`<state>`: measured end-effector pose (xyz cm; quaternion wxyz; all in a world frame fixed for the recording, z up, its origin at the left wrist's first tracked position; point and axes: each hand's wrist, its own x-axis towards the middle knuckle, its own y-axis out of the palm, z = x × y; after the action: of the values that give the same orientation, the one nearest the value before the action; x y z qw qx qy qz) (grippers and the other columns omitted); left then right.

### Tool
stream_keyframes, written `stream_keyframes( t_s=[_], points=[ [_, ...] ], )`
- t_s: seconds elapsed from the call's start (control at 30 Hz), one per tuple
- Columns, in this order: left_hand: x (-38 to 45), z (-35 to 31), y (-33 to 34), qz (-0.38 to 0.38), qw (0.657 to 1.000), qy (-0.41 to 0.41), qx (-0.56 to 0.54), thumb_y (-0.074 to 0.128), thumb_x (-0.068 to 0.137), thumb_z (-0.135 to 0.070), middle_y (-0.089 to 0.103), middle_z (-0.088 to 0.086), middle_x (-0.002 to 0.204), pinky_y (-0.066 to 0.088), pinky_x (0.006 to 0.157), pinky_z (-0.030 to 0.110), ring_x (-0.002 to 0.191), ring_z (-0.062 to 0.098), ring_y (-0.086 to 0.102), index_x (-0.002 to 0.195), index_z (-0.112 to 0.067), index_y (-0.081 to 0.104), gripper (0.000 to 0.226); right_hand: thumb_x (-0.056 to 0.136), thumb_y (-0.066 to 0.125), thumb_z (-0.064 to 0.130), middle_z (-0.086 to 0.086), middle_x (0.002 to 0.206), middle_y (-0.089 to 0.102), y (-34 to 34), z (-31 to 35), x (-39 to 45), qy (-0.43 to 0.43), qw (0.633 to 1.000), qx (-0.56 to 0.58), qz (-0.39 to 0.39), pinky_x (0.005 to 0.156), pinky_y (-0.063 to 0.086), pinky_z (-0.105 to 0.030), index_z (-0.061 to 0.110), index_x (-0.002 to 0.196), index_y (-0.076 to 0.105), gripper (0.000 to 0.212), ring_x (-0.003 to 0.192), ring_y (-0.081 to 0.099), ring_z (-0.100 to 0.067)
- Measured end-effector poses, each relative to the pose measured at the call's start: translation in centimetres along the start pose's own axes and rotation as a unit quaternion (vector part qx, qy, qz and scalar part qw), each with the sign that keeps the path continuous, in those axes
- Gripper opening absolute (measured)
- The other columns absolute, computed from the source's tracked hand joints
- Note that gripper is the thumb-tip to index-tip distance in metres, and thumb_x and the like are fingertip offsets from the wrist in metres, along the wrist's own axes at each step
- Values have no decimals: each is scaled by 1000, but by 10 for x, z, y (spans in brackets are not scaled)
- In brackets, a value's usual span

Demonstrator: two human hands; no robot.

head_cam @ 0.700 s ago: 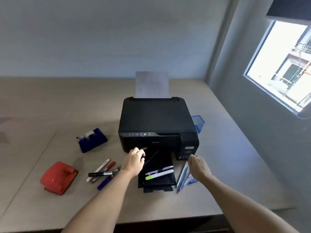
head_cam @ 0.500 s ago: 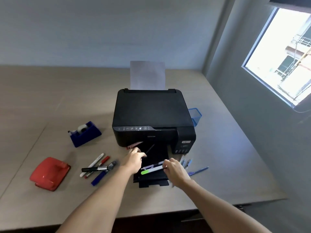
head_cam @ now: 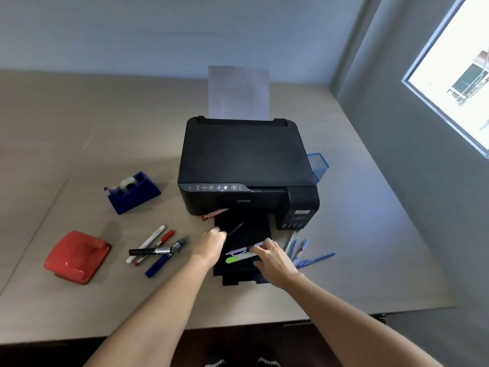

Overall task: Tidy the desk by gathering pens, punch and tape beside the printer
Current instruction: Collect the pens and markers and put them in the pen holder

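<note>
The black printer (head_cam: 246, 154) stands mid-desk with its output tray (head_cam: 248, 234) extended. On the tray lie a lilac pen (head_cam: 238, 251) and a green-capped pen (head_cam: 238, 259); my right hand (head_cam: 272, 260) has its fingers closed on their right ends. At the tray's left edge my left hand (head_cam: 209, 245) pinches a thin dark pen (head_cam: 236, 229). A red pen (head_cam: 214, 213) pokes out under the printer's front. Several markers (head_cam: 156, 250) lie left of the tray, several blue pens (head_cam: 304, 251) right of it. Further left are the blue tape dispenser (head_cam: 135, 193) and the red punch (head_cam: 76, 256).
A blue mesh cup (head_cam: 318, 165) stands against the printer's right side. A paper sheet (head_cam: 238, 91) rises from the rear feed. The desk edge (head_cam: 238, 324) runs close in front of me, and a wall bounds the desk on the right.
My right hand moved left from the blue pens onto the two pens on the tray. My left hand drew back a little from the printer's front.
</note>
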<state>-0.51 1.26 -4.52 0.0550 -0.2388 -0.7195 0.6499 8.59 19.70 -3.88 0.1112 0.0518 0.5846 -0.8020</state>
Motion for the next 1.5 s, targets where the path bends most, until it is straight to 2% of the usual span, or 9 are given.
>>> stream_keyframes(
  t_s=[0.17, 0.4, 0.5, 0.73, 1.07, 1.17, 1.3, 1.4, 1.5],
  points=[
    [-6, 11, 0, 21, 1000, -8, -22, 48, 82, 9, 65, 14, 106, 47, 59, 40, 88, 35, 68, 117, -9, 48, 39, 91, 55, 29, -11, 118, 47, 1, 0, 15, -24, 998, -57, 27, 90, 42, -40, 17, 120, 54, 32, 108, 44, -30],
    [4, 17, 10, 5, 998, -20, -66, 41, 87, 4, 57, 17, 113, 54, 78, 43, 90, 35, 63, 112, -3, 50, 28, 95, 44, 7, -14, 114, 52, 2, -12, 15, -94, 991, -96, 22, 93, 41, -39, 5, 117, 47, 23, 102, 48, -31],
    [12, 22, 11, -62, 989, -45, -129, 40, 90, -5, 56, 20, 120, 53, 83, 43, 95, 38, 63, 126, 1, 47, 36, 76, 51, -14, -13, 109, 53, -1, -22, 9, -100, 993, -65, 11, 89, 42, -36, 5, 124, 43, 52, 96, 49, -30],
    [29, 25, -1, -48, 995, -87, -18, 40, 98, -28, 41, 18, 133, 48, 60, 42, 86, 37, 67, 135, -9, 42, 42, 96, 48, 13, -12, 110, 53, -2, -22, 20, -86, 993, -81, -2, 84, 48, -39, 15, 136, 38, 42, 95, 52, -28],
    [37, 10, 1, 21, 990, -132, -35, 50, 91, -2, 41, 19, 134, 52, 90, 42, 116, 35, 54, 134, -1, 39, 45, 96, 44, 11, -16, 113, 55, 0, -13, 26, -54, 990, -127, 4, 87, 44, -40, 4, 120, 46, 25, 104, 50, -32],
    [29, 14, -9, 71, 993, -96, -3, 50, 91, 0, 52, 23, 132, 50, 92, 38, 120, 34, 55, 138, 3, 37, 48, 90, 43, -3, -14, 98, 64, -15, -22, 17, -63, 991, -105, -49, 76, 43, -38, 5, 111, 47, 23, 90, 48, -28],
    [12, 26, -49, 156, 986, -18, -48, 42, 98, -11, 62, 19, 108, 49, 73, 38, 92, 31, 65, 115, -2, 52, 22, 82, 50, -15, -12, 85, 65, -54, -31, 7, -67, 976, -48, -200, 66, 50, -39, 1, 105, 58, 29, 74, 46, -25],
    [5, 25, -94, 204, 977, 33, -53, 35, 100, -24, 57, 6, 92, 38, 68, 32, 79, 22, 53, 93, -11, 51, 22, 89, 51, -5, -9, 80, 66, -88, -35, 6, 19, 940, 43, -337, 71, 42, -37, 3, 95, 59, 12, 77, 44, -25],
    [10, -2, -138, 215, 968, 71, -106, 36, 98, -23, 58, 0, 81, 40, 66, 26, 72, 17, 55, 93, -11, 58, 26, 99, 42, 16, -7, 81, 67, -126, -50, 9, 106, 892, 153, -412, 63, 34, -34, 3, 101, 56, 20, 79, 39, -18]
  ],
)
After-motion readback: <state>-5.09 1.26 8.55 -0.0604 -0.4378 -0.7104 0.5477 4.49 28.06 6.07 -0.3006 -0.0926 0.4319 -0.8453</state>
